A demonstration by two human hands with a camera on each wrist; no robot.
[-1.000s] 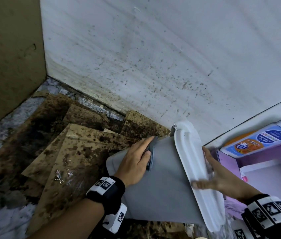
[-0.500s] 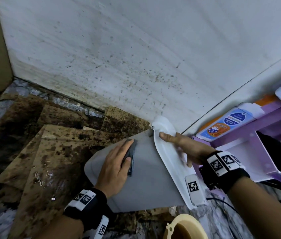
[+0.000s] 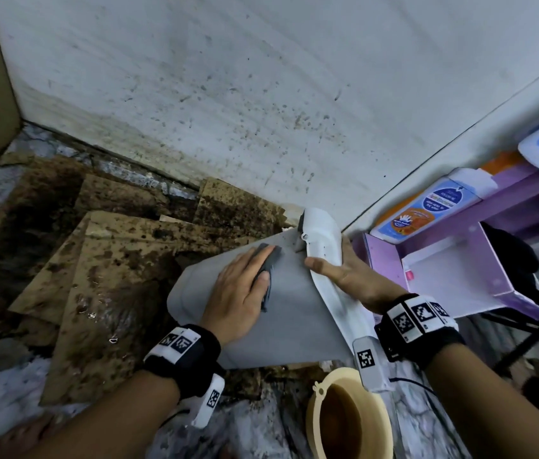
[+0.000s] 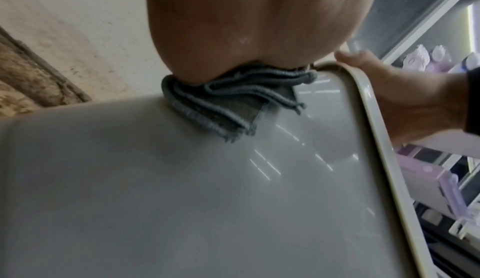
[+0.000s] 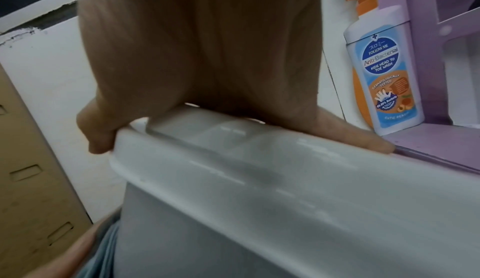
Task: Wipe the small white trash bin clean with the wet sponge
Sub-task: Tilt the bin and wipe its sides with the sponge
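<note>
The white trash bin (image 3: 294,323) lies tilted over the floor, its lid (image 3: 322,256) facing right. My left hand (image 3: 238,293) lies flat on the bin's upturned side and presses a folded grey sponge cloth (image 3: 270,260) against it, close to the lid. In the left wrist view the cloth (image 4: 226,105) is squashed under my palm (image 4: 246,25) on the glossy bin wall (image 4: 182,200). My right hand (image 3: 354,279) grips the lid's rim, thumb on the near side and fingers behind. The right wrist view shows that hand (image 5: 202,46) wrapped over the lid (image 5: 285,169).
Stained cardboard sheets (image 3: 95,276) cover the floor under the bin, against a speckled white wall (image 3: 261,94). A cream cup of brown liquid (image 3: 347,415) stands near my right wrist. A purple shelf (image 3: 460,260) with a wash bottle (image 3: 427,207) is at the right.
My left hand has slid the cloth up the bin's side toward the lid. My right hand has moved from the lid's lower part to its upper rim.
</note>
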